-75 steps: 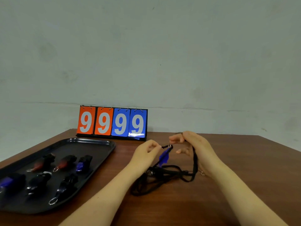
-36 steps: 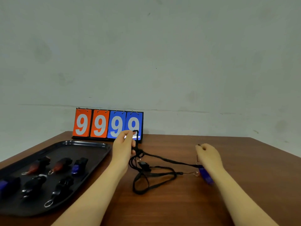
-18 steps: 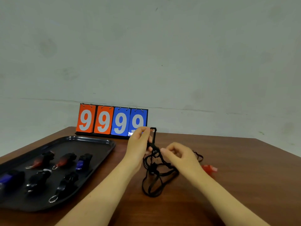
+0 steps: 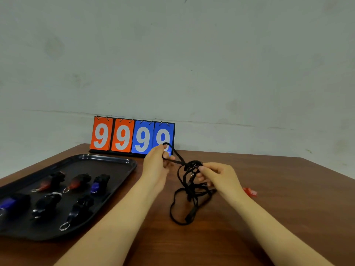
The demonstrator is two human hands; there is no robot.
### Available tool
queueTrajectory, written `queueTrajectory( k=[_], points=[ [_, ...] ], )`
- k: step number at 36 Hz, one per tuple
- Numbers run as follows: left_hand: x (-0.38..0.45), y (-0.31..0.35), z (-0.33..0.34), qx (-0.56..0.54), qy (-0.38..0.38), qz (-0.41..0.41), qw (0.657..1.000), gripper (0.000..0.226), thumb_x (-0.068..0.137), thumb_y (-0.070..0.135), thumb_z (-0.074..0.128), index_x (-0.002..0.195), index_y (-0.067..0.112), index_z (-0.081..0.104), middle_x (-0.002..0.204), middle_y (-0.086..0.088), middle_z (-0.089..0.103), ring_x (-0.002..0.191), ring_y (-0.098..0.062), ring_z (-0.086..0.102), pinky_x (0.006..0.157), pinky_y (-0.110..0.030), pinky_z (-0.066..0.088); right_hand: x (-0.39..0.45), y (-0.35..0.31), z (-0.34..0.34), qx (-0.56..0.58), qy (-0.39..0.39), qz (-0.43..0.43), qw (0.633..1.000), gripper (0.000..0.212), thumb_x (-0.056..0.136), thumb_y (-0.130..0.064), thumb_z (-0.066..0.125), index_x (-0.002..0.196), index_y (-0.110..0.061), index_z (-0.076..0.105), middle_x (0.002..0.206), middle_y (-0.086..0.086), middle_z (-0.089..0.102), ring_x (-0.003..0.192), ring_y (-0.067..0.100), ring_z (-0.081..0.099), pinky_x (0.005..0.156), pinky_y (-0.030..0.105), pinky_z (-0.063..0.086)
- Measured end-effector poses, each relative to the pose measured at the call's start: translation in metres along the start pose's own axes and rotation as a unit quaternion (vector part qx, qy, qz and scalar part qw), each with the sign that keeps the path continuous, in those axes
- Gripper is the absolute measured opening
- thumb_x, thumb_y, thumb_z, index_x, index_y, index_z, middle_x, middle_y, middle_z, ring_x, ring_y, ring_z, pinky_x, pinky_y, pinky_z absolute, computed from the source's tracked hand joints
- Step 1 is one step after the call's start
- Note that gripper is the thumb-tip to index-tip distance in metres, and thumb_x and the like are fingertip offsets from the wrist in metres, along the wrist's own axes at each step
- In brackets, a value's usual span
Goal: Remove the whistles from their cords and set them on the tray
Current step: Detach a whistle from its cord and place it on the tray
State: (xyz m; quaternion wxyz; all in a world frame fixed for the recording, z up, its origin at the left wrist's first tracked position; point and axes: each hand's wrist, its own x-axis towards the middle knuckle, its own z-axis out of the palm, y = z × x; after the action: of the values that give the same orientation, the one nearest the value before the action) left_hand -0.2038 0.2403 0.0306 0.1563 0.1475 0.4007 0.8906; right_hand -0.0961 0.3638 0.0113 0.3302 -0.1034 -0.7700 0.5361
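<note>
Since the frame half a second earlier, the right hand (image 4: 221, 177) has risen from the lower tangle to the knot of black cords (image 4: 189, 186), and the left hand (image 4: 156, 167) has stayed raised with a loop of cord in its pinch.

All positions below are given relative to the scoreboard (image 4: 132, 137), which reads 9999 and stands at the table's (image 4: 288, 208) far edge against the wall.

Left of and nearer than the scoreboard lies the black tray (image 4: 107, 162). It carries seven whistles (image 4: 79, 181) (two reddish, the rest dark or blue), several with a metal ring attached.

Directly in front of the scoreboard's rightmost blue card, the left hand is closed in a narrow pinch on a cord loop, which overlaps the lower edge of that card in the view.

Right of and nearer than the scoreboard, the right hand grips the bundled knot of cords between thumb and fingers, closed tightly on it. From the knot the cords hang down and trail in loops on the table between the two forearms. A small metal clip shows within the tangle; whether a whistle is attached there cannot be told.

Farther right of the scoreboard, just beyond the right wrist, a red whistle (image 4: 250, 191) lies on the table, partly hidden by the forearm.
</note>
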Motion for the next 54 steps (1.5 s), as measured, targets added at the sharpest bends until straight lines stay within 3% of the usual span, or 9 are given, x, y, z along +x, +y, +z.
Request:
queueTrajectory(
  k=[6,9,13,18,26,33,42,49,54],
  points=[
    [0.008,0.001,-0.007,0.140,0.033,0.039,0.989,0.016,0.100,0.016,0.040,0.104,0.012,0.055,0.054,0.000,0.038,0.042,-0.010,0.033,0.040,-0.020,0.031,0.003,0.001,-0.003,-0.012,-0.015,0.012,1.000,0.013,0.091,-0.013,0.063,0.085,-0.015,0.073,0.068,-0.002,0.071,0.066,0.005,0.065,0.053,0.016,0.046],
    [0.016,-0.009,-0.014,0.422,0.058,0.132,0.895,0.024,0.099,0.028,0.047,0.120,0.019,0.053,0.095,-0.007,0.061,0.078,-0.020,0.058,0.065,-0.028,0.050,0.003,0.001,-0.004,-0.040,-0.024,0.007,0.999,0.013,0.091,-0.019,0.062,0.086,-0.014,0.073,0.068,-0.003,0.070,0.060,0.002,0.060,0.054,0.014,0.045],
    [0.016,-0.017,-0.015,0.539,-0.030,0.208,0.816,0.042,0.093,0.046,0.051,0.132,0.031,0.051,0.119,0.003,0.054,0.111,-0.014,0.052,0.094,-0.033,0.048,0.004,0.003,-0.006,-0.060,-0.012,0.011,0.998,0.017,0.092,-0.022,0.062,0.083,-0.013,0.073,0.063,-0.003,0.067,0.057,0.012,0.055,0.053,0.018,0.044],
    [0.001,-0.026,-0.007,0.552,-0.205,0.180,0.788,0.023,0.094,0.039,0.054,0.112,0.031,0.066,0.099,0.021,0.065,0.089,0.009,0.057,0.076,-0.011,0.043,0.004,0.002,-0.008,-0.041,-0.005,0.017,0.999,0.019,0.092,-0.020,0.062,0.078,-0.015,0.074,0.059,-0.001,0.067,0.056,0.015,0.055,0.057,0.024,0.045],
    [-0.001,-0.021,-0.005,0.450,-0.151,0.165,0.865,0.019,0.096,0.033,0.054,0.088,0.028,0.071,0.085,0.013,0.070,0.078,0.007,0.061,0.065,-0.004,0.044,0.002,0.000,-0.007,0.048,-0.007,0.061,0.997,0.016,0.094,-0.015,0.059,0.091,-0.012,0.074,0.062,0.002,0.067,0.056,0.009,0.058,0.056,0.019,0.046],
    [-0.003,-0.006,-0.002,0.148,-0.064,0.039,0.986,0.021,0.098,0.019,0.050,0.085,0.008,0.063,0.080,-0.006,0.068,0.076,-0.018,0.065,0.069,-0.027,0.051,0.011,-0.005,-0.011,0.250,0.064,0.157,0.953,0.019,0.094,-0.002,0.046,0.080,0.000,0.060,0.072,0.010,0.062,0.072,0.023,0.062,0.076,0.033,0.050],
    [-0.002,-0.007,-0.003,0.067,-0.091,-0.048,0.992,0.024,0.098,0.027,0.051,0.081,0.012,0.060,0.078,-0.005,0.068,0.078,-0.020,0.068,0.071,-0.029,0.052,0.009,-0.006,-0.019,0.310,-0.045,0.116,0.943,0.031,0.095,-0.008,0.034,0.100,0.003,0.063,0.066,0.005,0.051,0.060,0.015,0.047,0.059,0.028,0.036],
    [0.000,-0.021,-0.004,0.163,-0.128,-0.074,0.976,0.028,0.098,0.029,0.049,0.075,0.016,0.059,0.099,-0.010,0.066,0.099,-0.021,0.066,0.097,-0.042,0.047,0.004,-0.015,-0.012,0.096,-0.038,0.027,0.994,0.042,0.096,0.004,0.038,0.089,-0.017,0.073,0.084,0.002,0.073,0.077,0.013,0.068,0.066,0.023,0.053],
    [-0.013,-0.033,0.001,0.188,-0.185,-0.138,0.955,0.035,0.102,0.032,0.040,0.118,0.013,0.064,0.093,-0.001,0.074,0.091,-0.015,0.070,0.073,-0.026,0.052,0.000,-0.010,-0.012,-0.037,-0.045,-0.059,0.997,0.031,0.093,-0.005,0.053,0.083,-0.024,0.074,0.081,-0.010,0.073,0.075,-0.001,0.066,0.063,0.010,0.048]
  ],
)
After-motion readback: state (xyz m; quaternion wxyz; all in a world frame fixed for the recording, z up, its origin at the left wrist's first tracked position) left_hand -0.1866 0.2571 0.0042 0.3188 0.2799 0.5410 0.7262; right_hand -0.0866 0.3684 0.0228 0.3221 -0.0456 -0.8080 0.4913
